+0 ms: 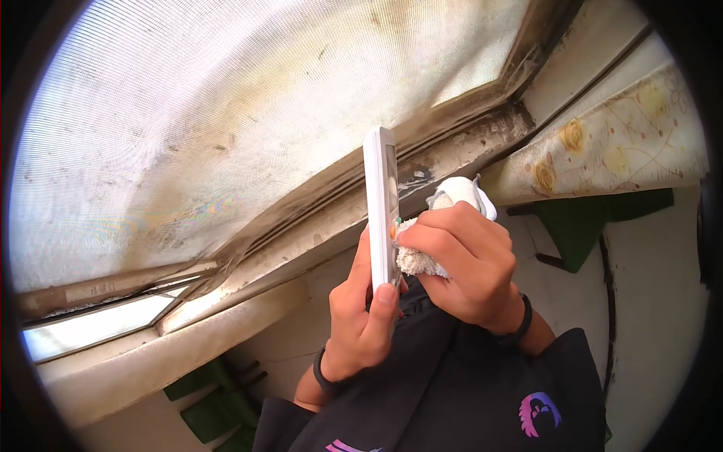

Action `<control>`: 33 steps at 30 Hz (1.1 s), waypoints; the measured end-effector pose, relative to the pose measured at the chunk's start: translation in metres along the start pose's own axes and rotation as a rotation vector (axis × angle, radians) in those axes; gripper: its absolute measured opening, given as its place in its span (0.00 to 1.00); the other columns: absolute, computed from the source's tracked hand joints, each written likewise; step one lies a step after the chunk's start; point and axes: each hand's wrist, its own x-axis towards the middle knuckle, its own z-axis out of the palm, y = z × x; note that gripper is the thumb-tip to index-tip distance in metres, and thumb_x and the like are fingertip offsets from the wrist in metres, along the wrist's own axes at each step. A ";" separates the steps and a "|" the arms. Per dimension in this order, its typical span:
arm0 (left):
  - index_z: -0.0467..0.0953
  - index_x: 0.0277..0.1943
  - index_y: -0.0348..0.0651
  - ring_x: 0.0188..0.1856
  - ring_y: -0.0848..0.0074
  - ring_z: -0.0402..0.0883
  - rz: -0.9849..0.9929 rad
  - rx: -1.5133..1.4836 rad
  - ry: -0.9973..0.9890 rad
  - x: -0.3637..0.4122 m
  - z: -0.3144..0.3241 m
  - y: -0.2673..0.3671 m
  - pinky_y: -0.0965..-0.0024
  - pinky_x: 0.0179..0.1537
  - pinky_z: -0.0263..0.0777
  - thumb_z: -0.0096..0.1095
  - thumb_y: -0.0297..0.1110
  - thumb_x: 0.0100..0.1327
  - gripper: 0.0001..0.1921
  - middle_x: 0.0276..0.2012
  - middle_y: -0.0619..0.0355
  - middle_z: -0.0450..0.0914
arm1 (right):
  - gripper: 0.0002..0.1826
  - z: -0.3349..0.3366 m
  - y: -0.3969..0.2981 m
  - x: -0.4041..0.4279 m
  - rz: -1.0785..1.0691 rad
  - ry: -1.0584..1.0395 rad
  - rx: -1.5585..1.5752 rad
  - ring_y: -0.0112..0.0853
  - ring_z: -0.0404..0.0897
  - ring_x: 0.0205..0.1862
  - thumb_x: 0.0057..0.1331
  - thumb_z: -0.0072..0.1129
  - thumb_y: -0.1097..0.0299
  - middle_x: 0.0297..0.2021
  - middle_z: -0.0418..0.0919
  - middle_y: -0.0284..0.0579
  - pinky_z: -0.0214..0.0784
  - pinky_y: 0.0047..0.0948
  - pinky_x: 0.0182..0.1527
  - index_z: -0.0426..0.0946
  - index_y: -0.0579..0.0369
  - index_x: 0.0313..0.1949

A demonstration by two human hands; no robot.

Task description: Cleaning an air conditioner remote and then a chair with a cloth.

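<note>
In front of my body I see a white remote control (375,198) standing nearly upright, seen from its side edge. It has a display window near its top and small orange and green buttons on its right-hand face. My left hand (358,327) grips its lower end between thumb and fingers. Bunched in my right hand (471,260) is a fluffy whitish cloth (421,254) with grey edging. The cloth touches the button face of the remote, and my fingers press there. Part of the button face is hidden by the cloth and fingers.
A window with a stained mesh screen (226,130) fills the upper left, above a worn, dirty sill (322,231). A floral curtain (610,141) hangs at the right. Green chairs (220,412) stand at lower left, with more green fabric (576,226) on the right.
</note>
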 end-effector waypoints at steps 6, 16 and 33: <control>0.56 0.69 0.28 0.28 0.80 0.73 0.072 0.113 -0.012 0.005 -0.003 -0.003 0.76 0.31 0.69 0.45 0.43 0.72 0.31 0.34 0.54 0.77 | 0.18 0.000 -0.004 0.001 -0.001 -0.010 0.015 0.37 0.77 0.27 0.38 0.63 0.83 0.29 0.78 0.44 0.70 0.31 0.28 0.79 0.60 0.34; 0.56 0.68 0.26 0.31 0.79 0.74 -0.105 0.030 -0.003 -0.004 -0.002 -0.005 0.77 0.33 0.68 0.44 0.46 0.72 0.32 0.32 0.55 0.77 | 0.18 0.009 0.011 -0.004 0.011 -0.008 0.076 0.40 0.74 0.27 0.40 0.57 0.82 0.25 0.71 0.43 0.67 0.34 0.26 0.78 0.60 0.36; 0.56 0.69 0.28 0.35 0.75 0.77 -0.093 -0.023 -0.053 -0.015 -0.008 -0.019 0.74 0.37 0.71 0.43 0.44 0.72 0.31 0.35 0.52 0.79 | 0.17 0.012 0.010 -0.022 0.141 0.044 0.160 0.39 0.73 0.23 0.40 0.58 0.86 0.24 0.73 0.42 0.65 0.33 0.24 0.79 0.57 0.33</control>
